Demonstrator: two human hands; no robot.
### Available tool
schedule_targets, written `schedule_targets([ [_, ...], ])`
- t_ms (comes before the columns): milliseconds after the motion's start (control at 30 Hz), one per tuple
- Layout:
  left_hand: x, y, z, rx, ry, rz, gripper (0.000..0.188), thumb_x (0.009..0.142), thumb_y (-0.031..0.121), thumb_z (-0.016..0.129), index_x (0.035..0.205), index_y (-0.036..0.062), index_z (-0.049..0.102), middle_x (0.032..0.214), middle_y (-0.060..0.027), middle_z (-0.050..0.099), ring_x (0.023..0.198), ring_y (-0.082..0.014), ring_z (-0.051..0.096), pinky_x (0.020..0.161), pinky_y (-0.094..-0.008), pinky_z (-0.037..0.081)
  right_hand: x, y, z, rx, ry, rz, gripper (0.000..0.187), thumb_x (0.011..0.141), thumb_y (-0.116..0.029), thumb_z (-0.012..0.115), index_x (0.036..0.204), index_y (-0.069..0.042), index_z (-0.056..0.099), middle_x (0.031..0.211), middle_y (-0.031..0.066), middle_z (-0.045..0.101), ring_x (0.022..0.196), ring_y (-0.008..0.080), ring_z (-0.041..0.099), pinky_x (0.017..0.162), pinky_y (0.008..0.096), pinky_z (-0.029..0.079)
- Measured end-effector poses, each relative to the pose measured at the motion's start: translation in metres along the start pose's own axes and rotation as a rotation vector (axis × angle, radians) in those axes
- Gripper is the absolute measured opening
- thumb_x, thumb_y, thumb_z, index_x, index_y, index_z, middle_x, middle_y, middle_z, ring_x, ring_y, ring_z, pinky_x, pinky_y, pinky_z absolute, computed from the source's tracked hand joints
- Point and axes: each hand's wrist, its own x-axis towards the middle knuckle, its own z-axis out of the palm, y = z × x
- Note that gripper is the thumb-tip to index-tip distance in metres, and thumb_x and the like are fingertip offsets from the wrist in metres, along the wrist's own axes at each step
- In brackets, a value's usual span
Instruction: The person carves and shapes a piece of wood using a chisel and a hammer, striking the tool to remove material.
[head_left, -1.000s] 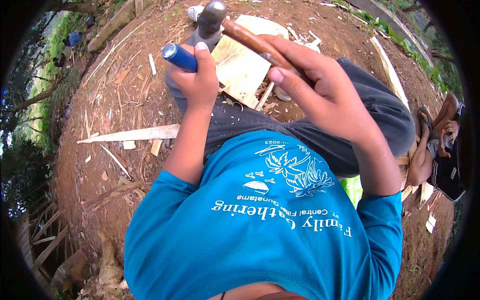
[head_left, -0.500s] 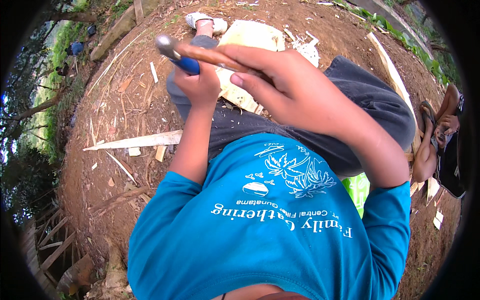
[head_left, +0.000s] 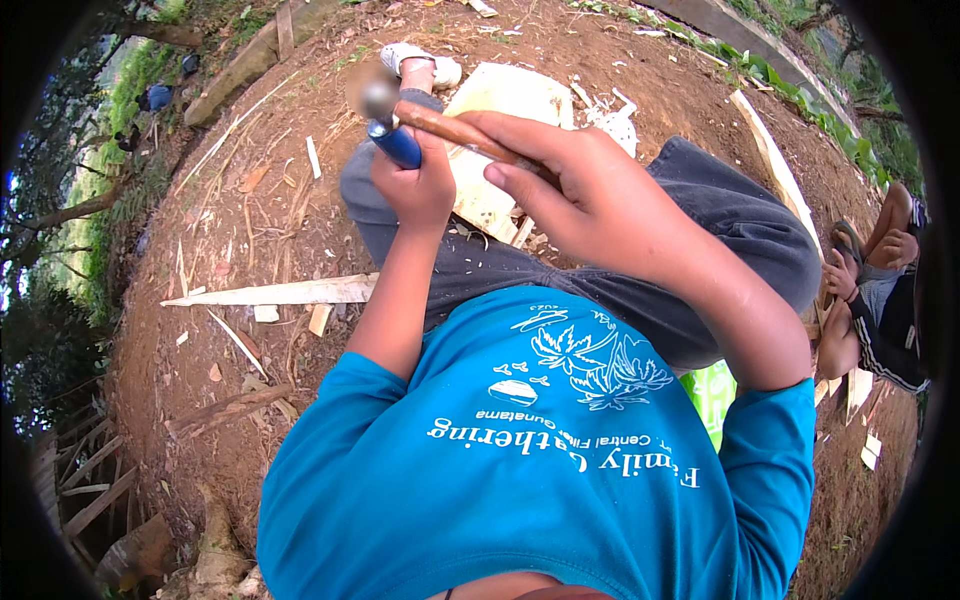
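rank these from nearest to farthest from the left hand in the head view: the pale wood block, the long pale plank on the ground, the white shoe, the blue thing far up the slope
Measured from the left hand, which grips a blue-handled tool:
1. Pale wood block, just to its right.
2. White shoe, above it, at the top.
3. Long pale plank, lower left on the dirt.
4. Blue thing, far upper left by the grass.

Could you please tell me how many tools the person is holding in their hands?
2: a blue-handled chisel in the left hand, and a wooden-handled hammer in the right hand.
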Motion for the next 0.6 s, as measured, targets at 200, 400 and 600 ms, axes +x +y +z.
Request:
schedule_targets([
  [200, -0.003, 0.007, 0.002, -0.018, -0.055, 0.043, 0.011, 0.094, 0.006, 0.062, 0.085, 0.0015, 0.058, 0.074, -0.0008, 0.060, 0.069, -0.0106, 0.059, 0.063, -0.0296, 0.047, 0.003, 0.003, 0.000, -0.048, -0.095, 0.069, 0.043, 0.101, -0.009, 0.062, 0.144, -0.002, 0.057, 0.081, 0.0105, 0.064, 0.071, 0.0120, 0.056, 0.066, 0.0301, 0.048],
  [400, -0.008, 0.011, -0.006, -0.030, -0.089, 0.015, 0.021, 0.098, 0.009, 0.062, 0.080, 0.0047, 0.052, 0.073, 0.0003, 0.057, 0.067, -0.0077, 0.055, 0.061, -0.0274, 0.044, -0.010, -0.006, -0.006, 0.241, 0.031, 0.046, 0.045, 0.102, -0.010, 0.063, 0.144, 0.000, 0.056, 0.099, 0.0064, 0.069, 0.083, 0.0111, 0.060, 0.075, 0.0279, 0.051],
  [600, 0.003, 0.014, -0.009, -0.095, -0.139, -0.034, 0.024, 0.098, 0.009, 0.062, 0.078, 0.0057, 0.048, 0.071, 0.0015, 0.052, 0.063, -0.0058, 0.051, 0.058, -0.0246, 0.040, -0.024, 0.007, -0.007, 0.179, 0.055, 0.097, 0.045, 0.102, -0.014, 0.064, 0.144, 0.000, 0.057, 0.104, 0.0068, 0.069, 0.087, 0.0108, 0.059, 0.078, 0.0284, 0.051],
])
